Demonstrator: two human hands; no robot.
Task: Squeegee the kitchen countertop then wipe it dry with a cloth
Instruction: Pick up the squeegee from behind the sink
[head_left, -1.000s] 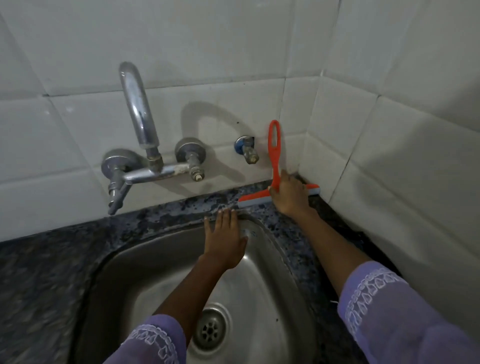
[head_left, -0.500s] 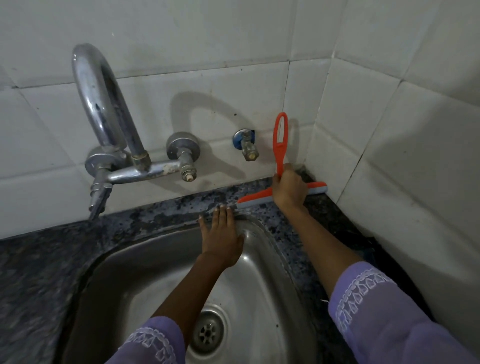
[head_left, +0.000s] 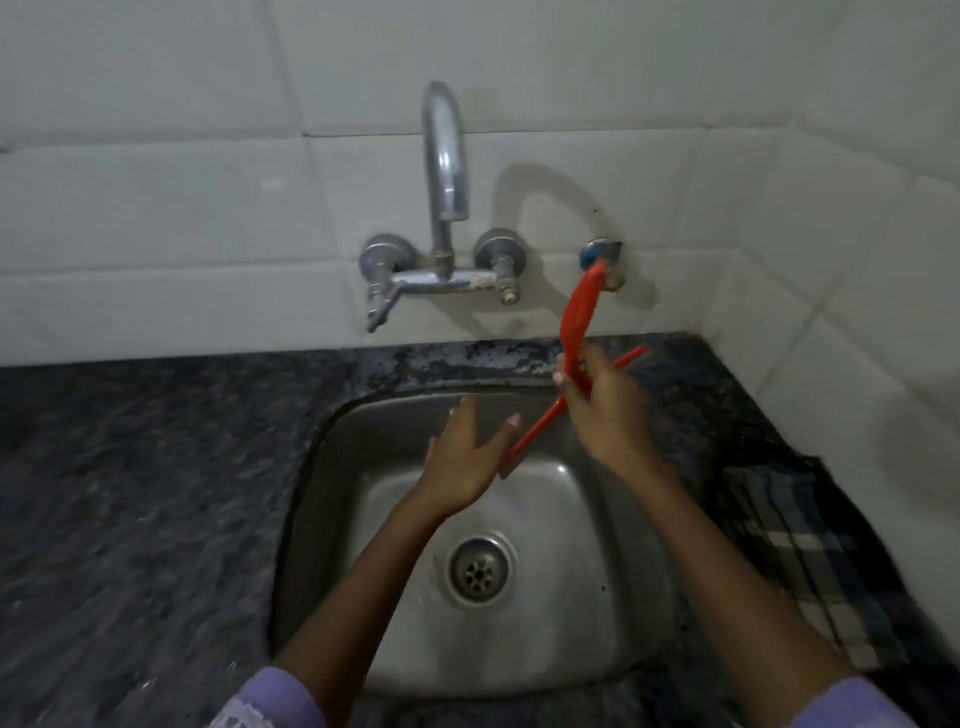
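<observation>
My right hand (head_left: 605, 410) grips an orange squeegee (head_left: 579, 317) by its handle, lifted above the back right corner of the steel sink (head_left: 597, 597). Its blade slants down to the left over the basin, its lower end close to my left hand (head_left: 465, 457). That hand hovers open over the basin, fingers spread, holding nothing. A dark speckled granite countertop (head_left: 130, 493) surrounds the sink. A dark checked cloth (head_left: 795, 551) lies on the counter at the right, beside the wall.
A chrome wall tap (head_left: 441, 208) with two valves hangs above the sink's back edge. A small blue-ringed valve (head_left: 602, 254) sits on the wall to its right. White tiled walls close the back and right side. The drain (head_left: 480, 569) is mid-basin.
The squeegee has come up off the back counter strip and tilted over the sink. My left hand left the sink's back rim and opened in the air. The view swung left.
</observation>
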